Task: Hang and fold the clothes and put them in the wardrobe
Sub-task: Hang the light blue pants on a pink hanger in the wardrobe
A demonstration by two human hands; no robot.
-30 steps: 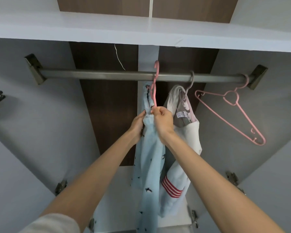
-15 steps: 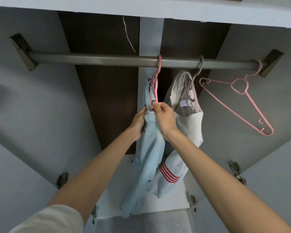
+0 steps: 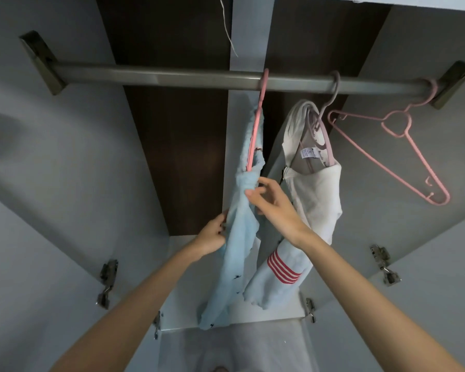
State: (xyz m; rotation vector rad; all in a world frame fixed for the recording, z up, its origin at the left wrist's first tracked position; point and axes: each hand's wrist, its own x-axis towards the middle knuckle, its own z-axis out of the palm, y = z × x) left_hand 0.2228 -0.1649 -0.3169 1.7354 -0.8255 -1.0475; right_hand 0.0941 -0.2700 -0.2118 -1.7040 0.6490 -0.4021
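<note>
L hand (image 3: 212, 237): grip pinches blue garment (image 3: 234, 269), 9 o'clock side.
R hand (image 3: 275, 210): grip open, fingers loose.
Hanger (image 3: 256, 130): on rail (image 3: 172, 77), 12 o'clock of hands.

Pale blue garment (image 3: 239, 237) with small dark marks, perhaps birds; white top (image 3: 314, 200), red stripes; pink hanger (image 3: 386, 163).

Reaches up and forward with both bare arms. Grips a fold of the blue garment (image 3: 234, 264) with the left hand (image 3: 212, 236), fingers curled. Holds the right hand (image 3: 275, 210) slightly higher, fingers loosely spread, thumb and forefinger tips at that garment, clasping nothing.
</note>
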